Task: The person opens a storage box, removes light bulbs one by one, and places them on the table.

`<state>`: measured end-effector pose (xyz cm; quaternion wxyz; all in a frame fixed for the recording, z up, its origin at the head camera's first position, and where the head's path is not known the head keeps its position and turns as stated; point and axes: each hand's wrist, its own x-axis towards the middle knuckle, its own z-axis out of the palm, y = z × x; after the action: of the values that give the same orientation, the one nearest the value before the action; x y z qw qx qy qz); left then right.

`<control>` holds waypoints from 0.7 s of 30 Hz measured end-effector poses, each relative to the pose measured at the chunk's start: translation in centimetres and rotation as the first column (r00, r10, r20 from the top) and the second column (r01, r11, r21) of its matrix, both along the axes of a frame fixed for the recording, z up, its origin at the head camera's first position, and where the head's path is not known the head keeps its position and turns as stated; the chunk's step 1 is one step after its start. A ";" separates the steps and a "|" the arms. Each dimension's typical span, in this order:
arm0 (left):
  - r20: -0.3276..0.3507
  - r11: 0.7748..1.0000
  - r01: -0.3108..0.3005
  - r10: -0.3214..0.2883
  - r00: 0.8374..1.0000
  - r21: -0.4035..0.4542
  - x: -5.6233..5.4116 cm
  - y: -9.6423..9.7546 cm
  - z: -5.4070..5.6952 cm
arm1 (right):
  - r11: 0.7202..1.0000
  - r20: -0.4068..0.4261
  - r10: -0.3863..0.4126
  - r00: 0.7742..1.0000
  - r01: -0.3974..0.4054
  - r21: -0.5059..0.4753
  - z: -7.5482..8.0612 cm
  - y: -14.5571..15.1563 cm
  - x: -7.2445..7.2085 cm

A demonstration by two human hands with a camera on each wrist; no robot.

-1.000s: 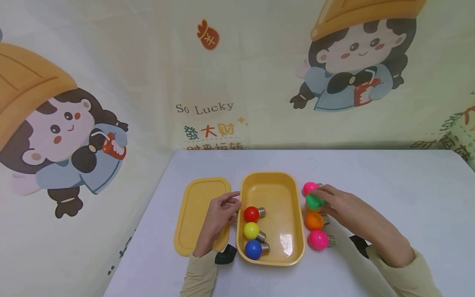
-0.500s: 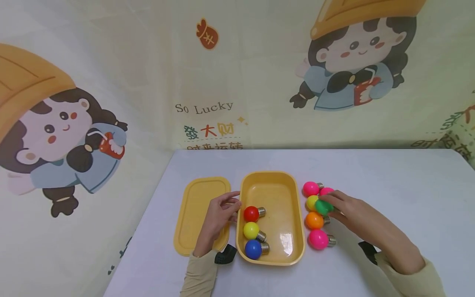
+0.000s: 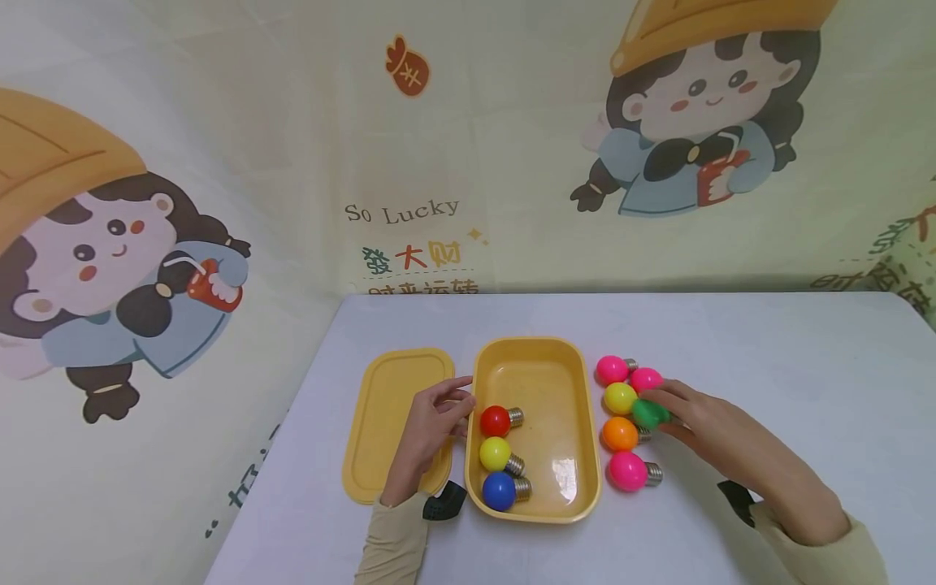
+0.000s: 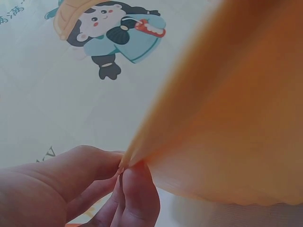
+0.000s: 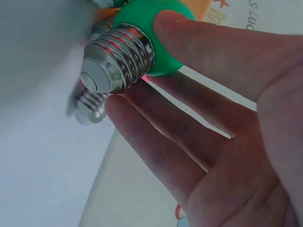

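Observation:
In the head view, my left hand (image 3: 437, 416) is at the left side of a yellow plastic box (image 3: 537, 348). The left wrist view shows its thumb and fingers pinching the box rim (image 4: 142, 137). Inside the box lie a red bulb (image 3: 495, 421), a yellow bulb (image 3: 495, 454) and a blue bulb (image 3: 500, 491). My right hand (image 3: 705, 414) holds a green light bulb (image 3: 649, 413) between thumb and fingers, right of the box. Its metal screw base (image 5: 116, 59) shows in the right wrist view, pointing away from the palm.
Around the green bulb lie another yellow bulb (image 3: 620, 398), an orange bulb (image 3: 619, 434) and pink bulbs, one nearest the front (image 3: 627, 471) and one at the back (image 3: 611, 370). A flat yellow lid (image 3: 380, 422) lies left of the box on the white table (image 3: 768, 341).
My right hand has moved the green bulb right and slightly toward me, uncovering the yellow bulb and a second pink one behind. The left hand has stayed on the box.

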<state>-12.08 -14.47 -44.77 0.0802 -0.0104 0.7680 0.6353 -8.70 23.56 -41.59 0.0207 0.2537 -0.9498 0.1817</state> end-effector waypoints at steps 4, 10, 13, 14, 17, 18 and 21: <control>0.000 1.000 0.001 -0.001 1.000 -0.009 0.0 0.0 0.0 | 1.000 -0.018 0.000 1.000 0.000 0.006 -0.4 0.4 0.0; 0.006 1.000 -0.001 0.001 1.000 -0.012 0.1 0.1 0.1 | 0.999 0.014 -0.023 1.000 0.023 0.030 -0.7 0.8 0.1; 0.007 1.000 0.000 0.000 1.000 -0.009 0.2 0.1 0.2 | 0.998 0.041 -0.037 0.998 0.036 0.043 -0.8 0.9 0.0; 0.007 1.000 0.000 0.000 1.000 -0.008 0.2 0.1 0.2 | 0.998 0.049 -0.041 0.998 0.039 0.046 -0.9 0.9 0.0; 0.009 1.000 0.002 -0.002 1.000 -0.008 0.2 0.0 0.2 | 0.998 0.063 -0.051 0.997 0.048 0.052 -1.0 0.9 0.0; 0.010 1.000 0.003 -0.003 1.000 -0.010 0.1 0.0 0.2 | 0.997 0.062 -0.053 0.997 0.050 0.053 -1.1 1.0 -0.1; 0.006 1.000 0.004 -0.004 1.000 -0.016 0.1 0.0 0.1 | 0.997 0.072 -0.057 0.996 0.053 0.056 -1.1 1.0 -0.1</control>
<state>-12.02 -14.44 -44.69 0.0836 -0.0112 0.7730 0.6287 -8.80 24.52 -42.68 -0.0162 0.2211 -0.9612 0.1644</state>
